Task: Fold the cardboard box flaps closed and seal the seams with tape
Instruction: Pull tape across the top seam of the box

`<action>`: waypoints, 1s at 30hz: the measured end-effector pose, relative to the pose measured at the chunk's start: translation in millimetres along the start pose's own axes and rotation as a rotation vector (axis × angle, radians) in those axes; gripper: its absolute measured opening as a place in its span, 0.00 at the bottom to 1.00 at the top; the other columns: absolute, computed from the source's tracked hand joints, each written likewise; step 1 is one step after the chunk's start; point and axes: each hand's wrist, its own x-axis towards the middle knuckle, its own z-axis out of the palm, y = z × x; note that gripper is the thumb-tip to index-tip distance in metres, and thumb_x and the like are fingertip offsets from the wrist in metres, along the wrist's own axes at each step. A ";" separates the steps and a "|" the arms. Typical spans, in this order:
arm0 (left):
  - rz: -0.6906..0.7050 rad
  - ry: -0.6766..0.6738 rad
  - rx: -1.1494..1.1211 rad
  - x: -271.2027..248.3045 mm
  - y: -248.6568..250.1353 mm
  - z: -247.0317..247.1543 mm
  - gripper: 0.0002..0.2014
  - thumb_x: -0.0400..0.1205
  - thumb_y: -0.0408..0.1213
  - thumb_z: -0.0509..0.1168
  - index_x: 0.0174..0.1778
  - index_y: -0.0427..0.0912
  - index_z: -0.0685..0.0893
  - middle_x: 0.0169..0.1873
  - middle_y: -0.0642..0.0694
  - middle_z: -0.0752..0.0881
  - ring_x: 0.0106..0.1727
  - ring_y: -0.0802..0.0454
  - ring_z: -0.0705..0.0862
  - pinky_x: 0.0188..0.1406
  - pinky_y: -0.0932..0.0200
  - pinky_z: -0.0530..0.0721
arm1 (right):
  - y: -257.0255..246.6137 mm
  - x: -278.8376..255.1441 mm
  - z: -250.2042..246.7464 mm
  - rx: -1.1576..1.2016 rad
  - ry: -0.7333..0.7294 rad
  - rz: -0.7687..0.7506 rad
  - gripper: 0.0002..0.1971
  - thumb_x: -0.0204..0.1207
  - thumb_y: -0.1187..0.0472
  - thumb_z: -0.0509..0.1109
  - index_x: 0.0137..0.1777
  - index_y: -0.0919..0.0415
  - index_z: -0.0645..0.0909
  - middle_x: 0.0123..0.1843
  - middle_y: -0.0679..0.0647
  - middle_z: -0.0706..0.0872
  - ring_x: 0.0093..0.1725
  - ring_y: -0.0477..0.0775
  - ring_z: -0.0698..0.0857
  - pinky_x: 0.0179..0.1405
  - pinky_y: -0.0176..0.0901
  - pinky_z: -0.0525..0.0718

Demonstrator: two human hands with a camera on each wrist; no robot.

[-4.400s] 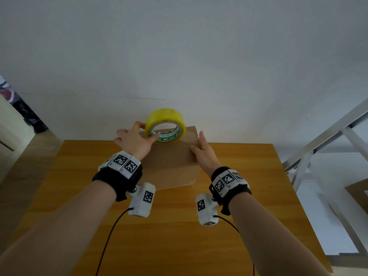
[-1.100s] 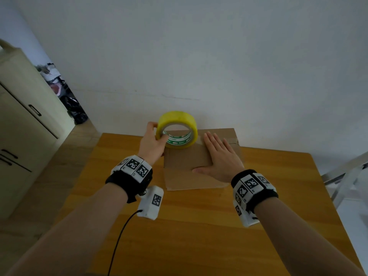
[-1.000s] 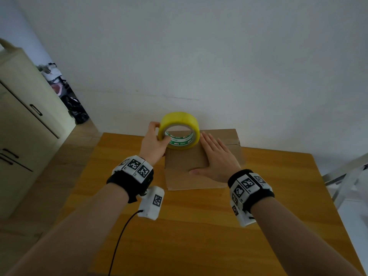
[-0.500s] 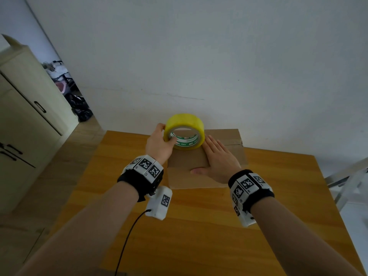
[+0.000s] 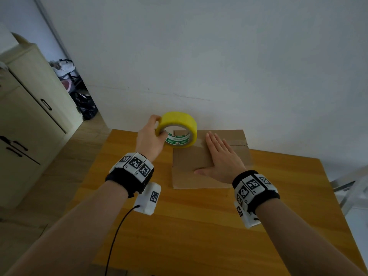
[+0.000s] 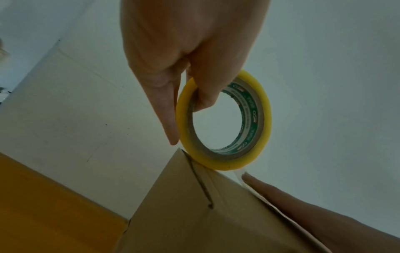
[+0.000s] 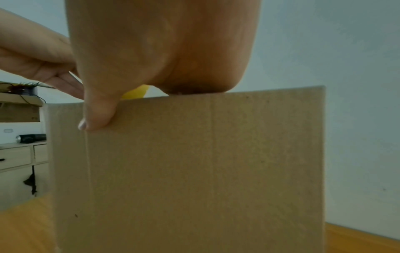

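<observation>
A brown cardboard box (image 5: pixel 191 162) stands on the wooden table (image 5: pixel 199 226) against the wall, its top flaps folded down. My left hand (image 5: pixel 149 140) grips a yellow tape roll (image 5: pixel 179 126), thumb inside the core, at the box's far left corner. In the left wrist view the tape roll (image 6: pixel 225 160) touches the box's top edge (image 6: pixel 194 205) and a clear strip of tape (image 6: pixel 255 191) runs from it along the top. My right hand (image 5: pixel 221 158) lies flat on the top with straight fingers. In the right wrist view its thumb (image 7: pixel 97 111) hangs over the box's front face (image 7: pixel 194 171).
A cream cabinet (image 5: pixel 25 116) stands on the left beside a doorway with dark clutter (image 5: pixel 79 96). A white wall (image 5: pixel 219 56) rises right behind the box. A metal frame (image 5: pixel 348 186) shows past the table's right edge. A cable (image 5: pixel 117 236) trails from my left wrist.
My left hand has carried the tape roll leftward along the far edge of the box top. My right hand moved from the box's right edge to lie flat on top.
</observation>
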 end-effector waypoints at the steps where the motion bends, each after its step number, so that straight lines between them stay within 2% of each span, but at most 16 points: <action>1: 0.003 -0.001 -0.003 -0.6 -0.2 -0.5 0.16 0.79 0.33 0.65 0.61 0.48 0.73 0.43 0.38 0.86 0.40 0.40 0.87 0.35 0.40 0.88 | -3.7 1.0 -0.5 -0.002 0.008 -0.014 0.59 0.68 0.25 0.61 0.83 0.59 0.32 0.85 0.52 0.36 0.84 0.48 0.36 0.81 0.44 0.34; 4: 0.019 -0.007 0.001 -2.7 0.0 -2.2 0.16 0.79 0.34 0.65 0.61 0.50 0.73 0.40 0.38 0.86 0.38 0.40 0.88 0.34 0.41 0.88 | -18.1 6.1 2.8 0.016 0.018 -0.058 0.58 0.68 0.25 0.60 0.83 0.58 0.33 0.85 0.51 0.36 0.84 0.48 0.37 0.81 0.43 0.34; 9: 0.095 -0.032 0.099 -5.3 4.4 -7.5 0.17 0.78 0.36 0.65 0.63 0.50 0.74 0.42 0.40 0.87 0.37 0.43 0.87 0.35 0.44 0.88 | -25.0 9.7 11.3 -0.034 0.016 -0.060 0.56 0.68 0.24 0.57 0.84 0.57 0.36 0.86 0.52 0.40 0.84 0.49 0.41 0.81 0.44 0.35; 13: 0.143 -0.013 0.204 2.8 1.5 -27.2 0.19 0.77 0.33 0.67 0.64 0.46 0.76 0.48 0.40 0.88 0.49 0.42 0.87 0.44 0.46 0.88 | -22.8 8.2 10.6 -0.050 0.017 -0.058 0.54 0.71 0.26 0.55 0.83 0.59 0.35 0.86 0.53 0.40 0.84 0.49 0.41 0.80 0.43 0.36; 15: 0.136 0.005 0.265 7.6 -6.2 -41.5 0.20 0.76 0.32 0.68 0.65 0.46 0.77 0.50 0.38 0.88 0.52 0.40 0.86 0.48 0.48 0.87 | -23.1 9.0 9.7 -0.048 0.010 -0.052 0.54 0.71 0.26 0.54 0.83 0.59 0.35 0.86 0.52 0.39 0.84 0.49 0.41 0.81 0.43 0.36; 18: 0.145 -0.009 0.343 4.5 -15.6 -51.1 0.21 0.76 0.34 0.70 0.65 0.45 0.77 0.48 0.38 0.88 0.49 0.40 0.87 0.45 0.52 0.86 | -26.9 11.2 9.5 -0.037 -0.001 -0.044 0.54 0.71 0.26 0.55 0.83 0.59 0.34 0.86 0.52 0.38 0.84 0.49 0.39 0.81 0.43 0.36; 21: 0.125 -0.011 0.320 1.2 -19.8 -50.7 0.21 0.75 0.35 0.71 0.64 0.45 0.77 0.47 0.39 0.89 0.48 0.42 0.87 0.45 0.49 0.87 | -31.8 11.6 8.7 -0.033 0.012 -0.034 0.55 0.71 0.26 0.56 0.83 0.60 0.32 0.85 0.52 0.36 0.84 0.49 0.36 0.82 0.44 0.35; 23: 0.120 -0.010 0.314 2.0 -19.7 -50.4 0.21 0.75 0.35 0.71 0.64 0.46 0.78 0.46 0.40 0.89 0.48 0.43 0.88 0.44 0.50 0.87 | -36.4 11.7 8.2 -0.040 0.032 -0.045 0.55 0.71 0.26 0.57 0.83 0.60 0.32 0.85 0.53 0.35 0.84 0.49 0.36 0.81 0.44 0.34; 26: 0.119 -0.005 0.326 1.8 -15.9 -49.9 0.20 0.75 0.36 0.71 0.63 0.46 0.79 0.48 0.41 0.89 0.48 0.44 0.87 0.38 0.61 0.79 | -50.4 15.9 8.3 -0.045 0.048 -0.087 0.55 0.72 0.27 0.57 0.83 0.60 0.34 0.85 0.53 0.36 0.84 0.49 0.37 0.80 0.43 0.33; 28: 0.119 -0.004 0.328 1.1 -13.8 -50.1 0.19 0.75 0.36 0.71 0.62 0.45 0.79 0.49 0.40 0.89 0.47 0.44 0.87 0.37 0.62 0.74 | -59.3 21.0 10.6 -0.041 0.053 -0.109 0.54 0.72 0.27 0.56 0.83 0.60 0.34 0.86 0.54 0.37 0.84 0.50 0.38 0.81 0.44 0.35; 30: 0.128 -0.012 0.335 1.2 -14.5 -51.0 0.18 0.75 0.36 0.71 0.61 0.44 0.79 0.50 0.41 0.88 0.47 0.43 0.87 0.37 0.62 0.74 | -63.5 24.8 14.1 -0.032 0.053 -0.113 0.53 0.73 0.28 0.56 0.84 0.60 0.35 0.86 0.53 0.38 0.84 0.50 0.39 0.82 0.45 0.37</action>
